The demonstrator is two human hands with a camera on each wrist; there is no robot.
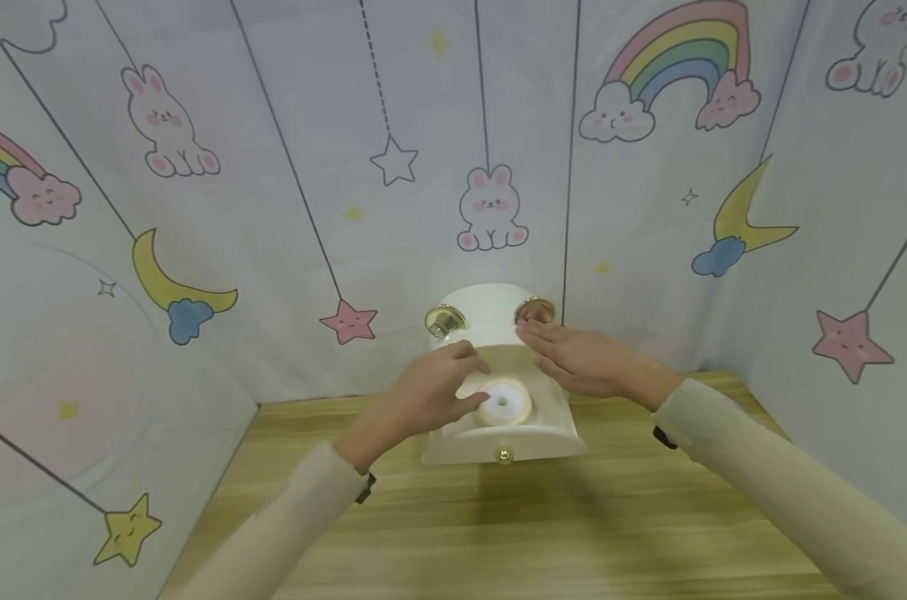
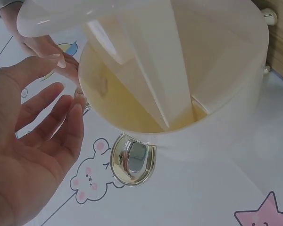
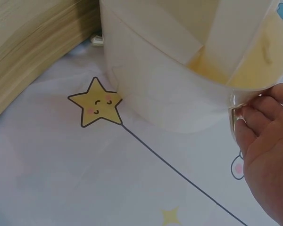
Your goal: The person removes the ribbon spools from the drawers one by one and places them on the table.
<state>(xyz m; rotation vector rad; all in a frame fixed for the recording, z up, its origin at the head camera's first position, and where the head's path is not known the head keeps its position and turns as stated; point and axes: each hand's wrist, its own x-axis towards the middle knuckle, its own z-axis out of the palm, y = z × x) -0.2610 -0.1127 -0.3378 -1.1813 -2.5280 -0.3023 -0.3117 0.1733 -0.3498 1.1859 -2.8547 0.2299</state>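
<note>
A white rounded box (image 1: 489, 315) stands at the back of the table, with a gold knob (image 1: 504, 456) on its curved front. Two shiny gold cup-shaped pieces, a left one (image 1: 444, 322) and a right one (image 1: 541, 307), stick out near its top. A round white ring-like disc (image 1: 519, 393) shows in the open part. My left hand (image 1: 437, 392) hovers at the box's left side, fingers loosely bent and holding nothing. My right hand (image 1: 592, 360) has fairly straight fingers touching the right gold piece. In the right wrist view its fingertips (image 3: 249, 113) lie against that piece.
Wood-grain table top (image 1: 543, 533) spreads in front of the box. Pale fabric walls printed with rabbits, stars, moons and rainbows enclose the back (image 1: 423, 242) and both sides. The box stands close to the back wall.
</note>
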